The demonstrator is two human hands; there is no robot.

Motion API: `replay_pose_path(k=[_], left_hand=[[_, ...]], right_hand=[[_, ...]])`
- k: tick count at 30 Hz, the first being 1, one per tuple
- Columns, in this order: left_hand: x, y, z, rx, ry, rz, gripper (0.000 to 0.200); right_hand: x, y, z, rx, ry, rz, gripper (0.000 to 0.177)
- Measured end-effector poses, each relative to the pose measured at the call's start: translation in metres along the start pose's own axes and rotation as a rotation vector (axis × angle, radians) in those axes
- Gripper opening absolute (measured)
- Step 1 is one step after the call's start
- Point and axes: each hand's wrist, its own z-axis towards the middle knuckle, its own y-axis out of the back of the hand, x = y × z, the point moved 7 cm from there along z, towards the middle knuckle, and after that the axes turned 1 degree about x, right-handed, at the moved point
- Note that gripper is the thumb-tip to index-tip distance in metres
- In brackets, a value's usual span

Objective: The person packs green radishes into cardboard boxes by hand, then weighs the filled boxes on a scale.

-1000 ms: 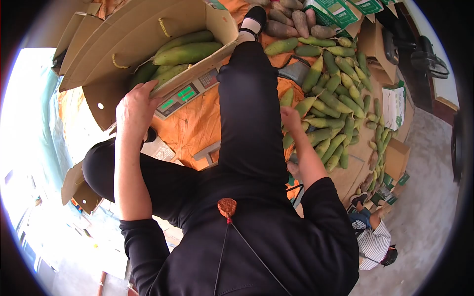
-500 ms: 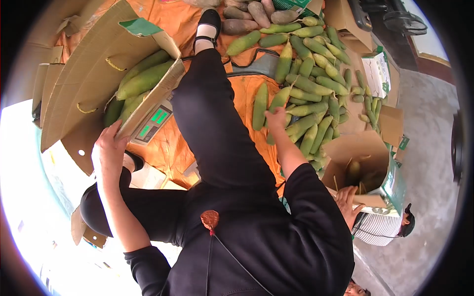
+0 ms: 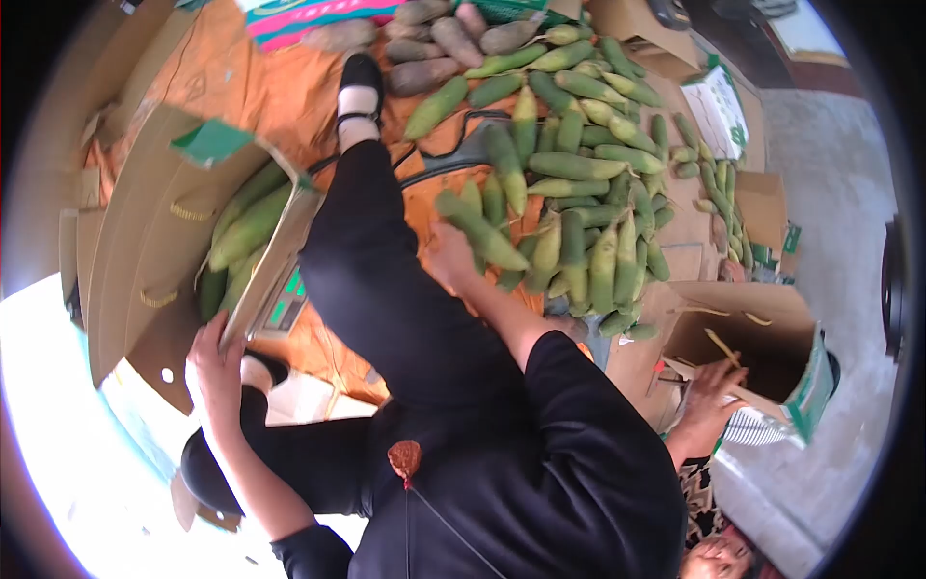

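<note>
My left hand (image 3: pixel 214 362) grips the near edge of an open cardboard box (image 3: pixel 135 261), fingers over the rim. Several large green radishes (image 3: pixel 246 232) lie inside it. The box rests on a digital scale (image 3: pixel 284 307) with lit green digits, partly hidden by the box wall. My right hand (image 3: pixel 449 256) is closed around a green radish (image 3: pixel 480 230) at the near left of a big pile of green radishes (image 3: pixel 579 166); its fingers are partly hidden behind the radish.
Reddish-brown radishes (image 3: pixel 453 41) lie beyond my foot on an orange sheet (image 3: pixel 241 77). At right, another person's hand (image 3: pixel 712 391) holds an open box (image 3: pixel 786 338). A white-and-green carton (image 3: pixel 716 114) and a brown box (image 3: pixel 637 34) stand behind the pile.
My right hand has moved left with a radish, away from the pile. My left hand keeps hold of the box edge. The view has shifted, and the other person's box has tilted.
</note>
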Motion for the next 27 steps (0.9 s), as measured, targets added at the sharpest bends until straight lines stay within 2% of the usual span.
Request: replay_pose_path(k=[1,3,8,12,14,20,24,27], left_hand=[[-0.001,0.0,-0.001,0.013,-0.006,-0.009,0.036],[0.002,-0.001,-0.001,-0.005,-0.097,0.043,0.037],[-0.002,-0.002,0.004,0.05,-0.039,-0.063,0.039],[-0.012,0.0,0.009,0.059,-0.075,-0.051,0.04],[-0.013,-0.003,0.01,0.078,-0.027,-0.154,0.041],[-0.023,-0.003,0.009,0.09,-0.069,-0.203,0.039],[-0.032,0.004,0.001,0.054,-0.072,-0.235,0.036],[-0.044,0.008,-0.01,0.087,-0.065,-0.241,0.034]], right_hand=[[-0.001,-0.01,0.004,0.08,-0.001,0.098,0.043],[-0.001,-0.02,0.009,0.014,0.145,0.098,0.042],[0.016,0.031,0.009,0.086,-0.135,0.032,0.041],[-0.005,0.063,0.004,0.063,-0.21,0.042,0.041],[-0.017,0.079,-0.005,0.039,-0.276,-0.009,0.04],[-0.049,0.111,-0.027,-0.007,-0.317,-0.027,0.035],[-0.042,0.137,-0.043,-0.034,-0.301,-0.019,0.035],[-0.03,0.162,-0.052,-0.101,-0.215,-0.051,0.036]])
